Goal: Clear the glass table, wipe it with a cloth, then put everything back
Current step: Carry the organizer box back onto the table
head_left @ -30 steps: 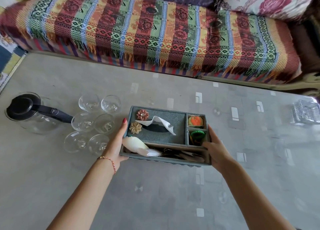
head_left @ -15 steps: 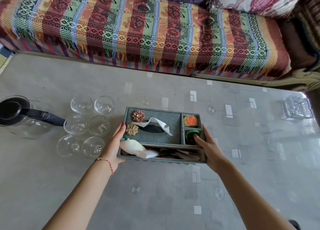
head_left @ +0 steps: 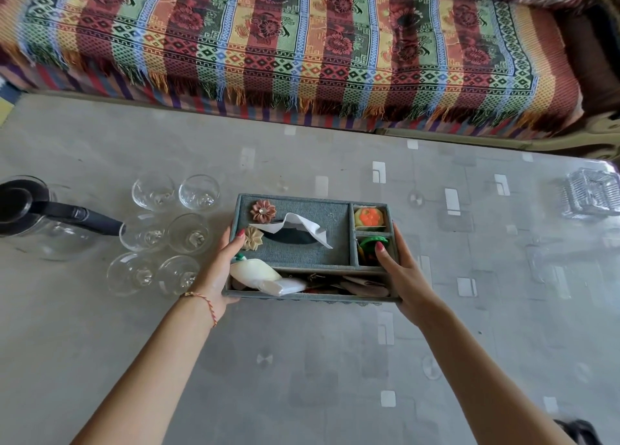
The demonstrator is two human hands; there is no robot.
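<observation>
There, tissue box (head_left: 312, 246) gripped between left hand (head_left: 218, 270) and right hand (head_left: 401, 270)

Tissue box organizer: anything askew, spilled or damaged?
Nothing stands out. The organizer sits level between the left hand and right hand, one tissue up through the slot. The six glasses stand upright.

Six empty glasses (head_left: 167, 234), one glass jug (head_left: 40, 218), one grey tissue box (head_left: 310, 248), one crystal dish (head_left: 592, 192), two fabric flowers (head_left: 263, 211).
</observation>
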